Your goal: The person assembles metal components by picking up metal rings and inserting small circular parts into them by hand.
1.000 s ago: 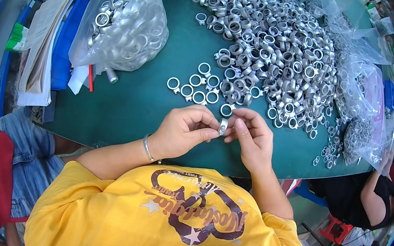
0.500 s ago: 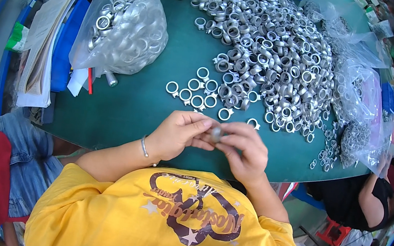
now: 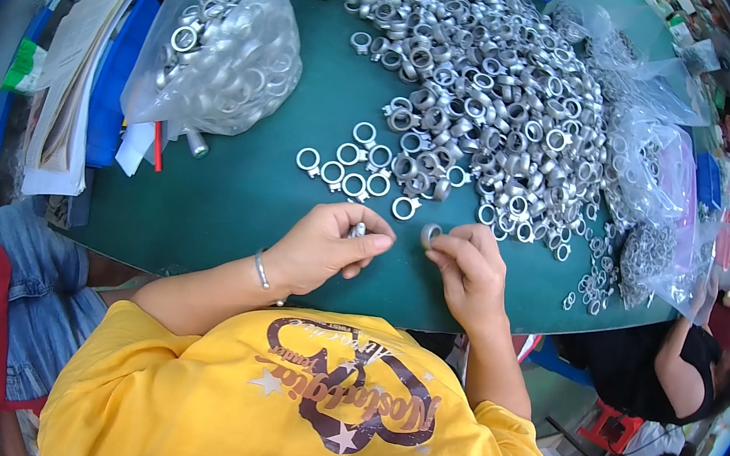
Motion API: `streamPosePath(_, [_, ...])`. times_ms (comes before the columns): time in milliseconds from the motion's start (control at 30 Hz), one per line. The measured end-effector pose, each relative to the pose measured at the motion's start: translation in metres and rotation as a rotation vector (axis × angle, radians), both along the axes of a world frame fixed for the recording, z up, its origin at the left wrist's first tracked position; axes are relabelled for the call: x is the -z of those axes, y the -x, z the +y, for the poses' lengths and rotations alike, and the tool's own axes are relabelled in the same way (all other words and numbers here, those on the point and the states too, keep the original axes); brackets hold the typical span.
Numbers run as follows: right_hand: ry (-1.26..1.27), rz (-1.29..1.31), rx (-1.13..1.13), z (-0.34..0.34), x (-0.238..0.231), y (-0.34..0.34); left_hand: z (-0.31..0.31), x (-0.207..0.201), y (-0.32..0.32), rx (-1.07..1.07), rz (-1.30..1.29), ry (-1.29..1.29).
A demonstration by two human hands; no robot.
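Observation:
My left hand [image 3: 326, 246] is closed, with a small shiny metal piece [image 3: 358, 229] showing between thumb and curled fingers; most of it is hidden. Just right of it, my right hand [image 3: 474, 275] pinches a grey metal ring [image 3: 430, 234] by its edge between thumb and fingertips. A small gap separates the two hands above the green table [image 3: 229, 210]. Beyond them lies a loose group of metal rings with small lugs [image 3: 332, 173]. Behind that group spreads a large heap of similar rings [image 3: 502, 98].
A clear plastic bag of rings [image 3: 231, 54] stands at the left, beside papers [image 3: 76, 79] and a blue file holder [image 3: 122, 76]. Thinner rings [image 3: 598, 277] lie at the right, near plastic bags [image 3: 653, 174]. One person sits at the left edge, others at the right.
My hands have moved apart. The right hand has drawn away to the right with the ring, while the left keeps a small metal piece. The view has shifted slightly.

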State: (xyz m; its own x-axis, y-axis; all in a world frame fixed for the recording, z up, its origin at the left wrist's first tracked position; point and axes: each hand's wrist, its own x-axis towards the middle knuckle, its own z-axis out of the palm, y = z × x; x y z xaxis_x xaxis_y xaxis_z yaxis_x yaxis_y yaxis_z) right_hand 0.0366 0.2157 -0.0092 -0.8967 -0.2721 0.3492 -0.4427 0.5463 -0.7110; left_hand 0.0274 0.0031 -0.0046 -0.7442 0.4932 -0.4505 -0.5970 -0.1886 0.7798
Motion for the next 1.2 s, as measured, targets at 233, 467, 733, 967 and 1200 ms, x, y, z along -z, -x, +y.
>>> streamPosePath(233, [0.12, 0.127, -0.098, -0.026, 0.0, -0.008, 0.0, 0.002, -0.004, -0.056, 0.3, 0.121])
streamPosePath(467, [0.736, -0.629, -0.088, -0.033, 0.009, -0.018, -0.003, 0.004, -0.003, -0.027, 0.631, 0.246])
streamPosePath(733, [0.505, -0.184, -0.037, -0.038, 0.007, -0.01, -0.002, 0.003, -0.006, -0.096, 0.483, 0.162])
streamPosePath(967, [0.394, -0.049, -0.016, -0.04, 0.005, -0.009, -0.002, 0.004, -0.006, -0.124, 0.64, 0.227])
streamPosePath(1200, [0.222, 0.268, -0.131, -0.04, -0.009, -0.008, -0.006, 0.002, -0.002, -0.074, 0.298, 0.134])
